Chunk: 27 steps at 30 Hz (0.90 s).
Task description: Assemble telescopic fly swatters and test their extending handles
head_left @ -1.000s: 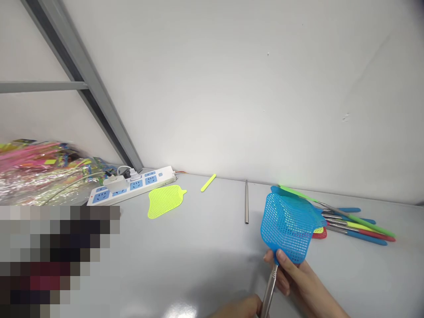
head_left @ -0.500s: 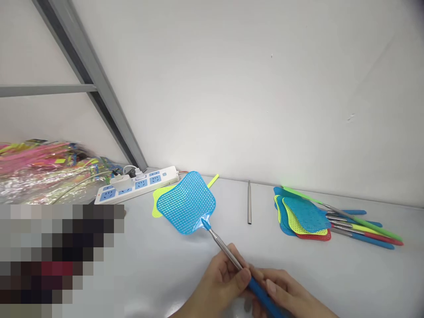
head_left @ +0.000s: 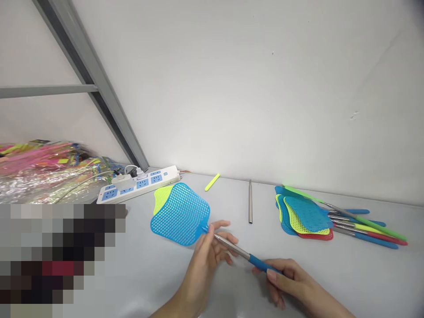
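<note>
A fly swatter with a blue mesh head [head_left: 181,215], a steel shaft and a blue handle grip lies slantwise across both my hands. My left hand [head_left: 207,260] is at its neck, thumb over the joint where head and shaft meet. Its other fingers are loosely curled and partly spread behind the shaft. Lower right, my right hand [head_left: 291,280] pinches the blue grip between thumb and fingers. Behind the blue mesh a yellow swatter head [head_left: 161,196] shows in part. A loose steel tube [head_left: 250,202] and a short yellow stick [head_left: 212,182] lie beyond my hands.
To the right lies a pile of swatters [head_left: 311,214] with blue, yellow, red and green parts. A white power strip [head_left: 142,182] with plugs stands back left. Plastic-wrapped goods [head_left: 49,172] fill the far left, beside a grey metal frame [head_left: 109,101]. The lower left is pixelated.
My left hand has slid up the shaft to the swatter's neck and loosened its fingers. The mesh head has moved down and slightly left, uncovering the yellow stick. My right hand stays on the grip.
</note>
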Each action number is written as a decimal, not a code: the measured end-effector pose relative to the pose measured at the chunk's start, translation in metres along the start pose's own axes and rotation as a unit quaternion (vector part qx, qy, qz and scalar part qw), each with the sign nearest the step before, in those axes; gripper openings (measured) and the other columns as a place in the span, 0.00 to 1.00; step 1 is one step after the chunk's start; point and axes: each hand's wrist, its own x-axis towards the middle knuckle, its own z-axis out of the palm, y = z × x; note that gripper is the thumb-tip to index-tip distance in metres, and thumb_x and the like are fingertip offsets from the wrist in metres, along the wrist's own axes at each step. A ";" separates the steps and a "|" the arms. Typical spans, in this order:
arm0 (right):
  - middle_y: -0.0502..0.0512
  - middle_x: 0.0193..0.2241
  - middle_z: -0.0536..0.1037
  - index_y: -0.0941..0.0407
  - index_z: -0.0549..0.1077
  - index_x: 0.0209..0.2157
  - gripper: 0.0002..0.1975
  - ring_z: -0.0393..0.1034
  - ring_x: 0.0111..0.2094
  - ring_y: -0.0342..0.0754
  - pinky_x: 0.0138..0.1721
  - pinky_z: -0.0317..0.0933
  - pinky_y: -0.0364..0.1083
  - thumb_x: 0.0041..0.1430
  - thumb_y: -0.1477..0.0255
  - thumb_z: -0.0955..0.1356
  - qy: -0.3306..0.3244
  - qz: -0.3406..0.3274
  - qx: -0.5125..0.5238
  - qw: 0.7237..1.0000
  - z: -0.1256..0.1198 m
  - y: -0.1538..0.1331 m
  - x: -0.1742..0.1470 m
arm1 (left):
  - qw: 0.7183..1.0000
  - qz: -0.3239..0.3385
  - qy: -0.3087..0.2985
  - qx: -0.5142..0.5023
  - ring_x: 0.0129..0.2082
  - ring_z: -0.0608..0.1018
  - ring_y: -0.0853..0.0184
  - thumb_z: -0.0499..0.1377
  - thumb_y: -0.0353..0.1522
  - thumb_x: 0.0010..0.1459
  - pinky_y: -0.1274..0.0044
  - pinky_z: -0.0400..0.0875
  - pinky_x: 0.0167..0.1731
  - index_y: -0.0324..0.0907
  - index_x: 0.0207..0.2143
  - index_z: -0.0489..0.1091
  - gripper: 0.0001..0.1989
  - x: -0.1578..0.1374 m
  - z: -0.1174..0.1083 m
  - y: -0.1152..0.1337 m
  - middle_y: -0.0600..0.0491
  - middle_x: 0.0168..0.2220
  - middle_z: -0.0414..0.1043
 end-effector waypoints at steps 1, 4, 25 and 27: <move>0.49 0.14 0.65 0.60 0.73 0.26 0.16 0.57 0.17 0.41 0.22 0.50 0.42 0.49 0.60 0.65 0.014 -0.005 0.007 1.000 -0.002 -0.002 0.000 | 1.000 0.007 0.010 -0.008 0.29 0.69 0.68 0.39 0.43 0.58 0.75 0.61 0.30 0.42 0.46 0.58 0.20 0.000 0.000 0.002 0.51 0.33 0.67; 0.52 0.15 0.67 0.61 0.71 0.17 0.18 0.56 0.18 0.40 0.24 0.51 0.42 0.50 0.61 0.64 0.027 -0.009 0.037 0.999 -0.007 -0.006 0.001 | 0.999 0.032 0.035 -0.016 0.27 0.67 0.69 0.39 0.44 0.58 0.75 0.61 0.30 0.44 0.51 0.54 0.22 0.001 0.000 0.006 0.52 0.32 0.67; 0.50 0.16 0.66 0.57 0.65 0.26 0.15 0.58 0.20 0.42 0.23 0.46 0.42 0.45 0.60 0.67 -0.029 -0.141 0.248 0.958 0.021 0.021 0.006 | 0.962 -0.001 0.066 0.266 0.13 0.53 0.77 0.50 0.49 0.49 0.80 0.48 0.16 0.42 0.14 0.51 0.23 -0.015 0.008 -0.039 0.62 0.11 0.46; 0.48 0.16 0.66 0.56 0.62 0.26 0.16 0.57 0.18 0.40 0.22 0.45 0.41 0.44 0.59 0.68 -0.025 -0.131 0.232 0.964 0.026 0.027 0.007 | 0.962 -0.032 0.035 0.268 0.13 0.54 0.76 0.49 0.50 0.48 0.80 0.48 0.16 0.41 0.14 0.53 0.23 -0.018 0.008 -0.047 0.61 0.11 0.48</move>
